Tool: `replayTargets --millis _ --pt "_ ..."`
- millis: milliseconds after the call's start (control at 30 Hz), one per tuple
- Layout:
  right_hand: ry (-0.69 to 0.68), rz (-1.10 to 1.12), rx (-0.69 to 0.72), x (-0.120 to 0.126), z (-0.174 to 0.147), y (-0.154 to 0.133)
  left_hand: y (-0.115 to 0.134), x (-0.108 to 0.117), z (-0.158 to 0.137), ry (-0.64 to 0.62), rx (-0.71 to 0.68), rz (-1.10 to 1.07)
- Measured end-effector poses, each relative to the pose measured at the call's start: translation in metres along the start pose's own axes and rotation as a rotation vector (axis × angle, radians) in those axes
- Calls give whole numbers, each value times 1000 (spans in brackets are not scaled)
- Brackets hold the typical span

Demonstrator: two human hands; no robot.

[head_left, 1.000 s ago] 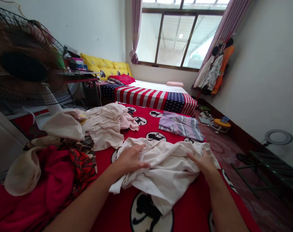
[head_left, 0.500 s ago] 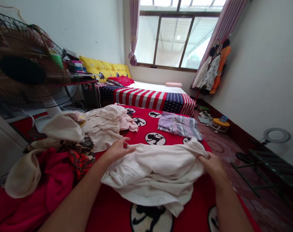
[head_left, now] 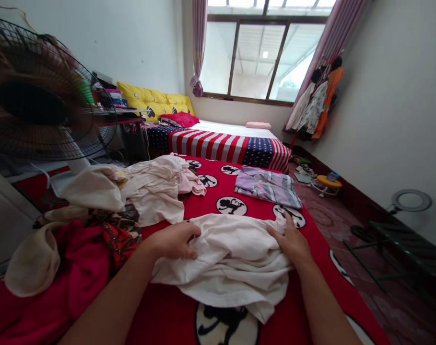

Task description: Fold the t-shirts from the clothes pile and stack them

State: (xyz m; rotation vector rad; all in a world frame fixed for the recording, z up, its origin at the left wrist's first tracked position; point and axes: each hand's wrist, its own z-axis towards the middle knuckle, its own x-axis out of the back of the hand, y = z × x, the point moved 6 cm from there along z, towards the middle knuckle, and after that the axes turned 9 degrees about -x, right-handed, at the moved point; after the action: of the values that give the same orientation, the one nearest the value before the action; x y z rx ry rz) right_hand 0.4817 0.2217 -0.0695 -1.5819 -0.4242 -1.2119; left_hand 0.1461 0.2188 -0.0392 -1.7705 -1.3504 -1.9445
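I've got a soft white garment [head_left: 235,249] at lower centre of frame: matte, cotton-like, rumpled into a rough oblong w/ shallow folds & a loose point toward the bottom edge. It's on a red blanket [head_left: 163,316], plush-looking, w/ round monkey prints [head_left: 231,206]. My L hand [head_left: 174,241] is at its left edge, fingers bent, thumb apart; can't tell if they pinch cloth. R hand [head_left: 293,247] touches its right end, fingers spread. Creased cream clothes [head_left: 156,184] heap left of centre; crumpled crimson fabric [head_left: 77,268] lower left; lilac striped garment [head_left: 268,187] lies flat, right of centre. Vs 0.5 s ago: R hand's come inward & released the bunched corner; garment's right end is shorter, baring more print there; L hand's slightly lower.
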Motion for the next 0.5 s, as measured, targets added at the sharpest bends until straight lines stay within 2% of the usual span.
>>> replayTargets --millis 67,133,200,233,267,333,400,433,500 --pt "-165 201 -24 9 -2 5 4 8 -5 54 -56 -75" --pt "-357 519 -49 24 -9 7 7 21 -16 123 -97 -244" --pt "-445 847 -37 46 -17 4 11 35 -28 191 -126 -484" --pt "-409 993 -13 59 -20 3 14 44 -32 250 -139 -599" --pt "-316 1123 20 73 -21 1 15 54 -33 341 -148 -687" --pt "-57 1306 95 93 -22 0 14 79 -28 611 -156 -738" --pt "156 1364 182 97 -23 -4 9 102 -16 925 -142 -621" --pt "208 1352 214 93 -22 -6 6 110 -10 1077 -126 -511" --pt "218 1276 216 77 -17 -9 2 117 3 1233 -46 -208"
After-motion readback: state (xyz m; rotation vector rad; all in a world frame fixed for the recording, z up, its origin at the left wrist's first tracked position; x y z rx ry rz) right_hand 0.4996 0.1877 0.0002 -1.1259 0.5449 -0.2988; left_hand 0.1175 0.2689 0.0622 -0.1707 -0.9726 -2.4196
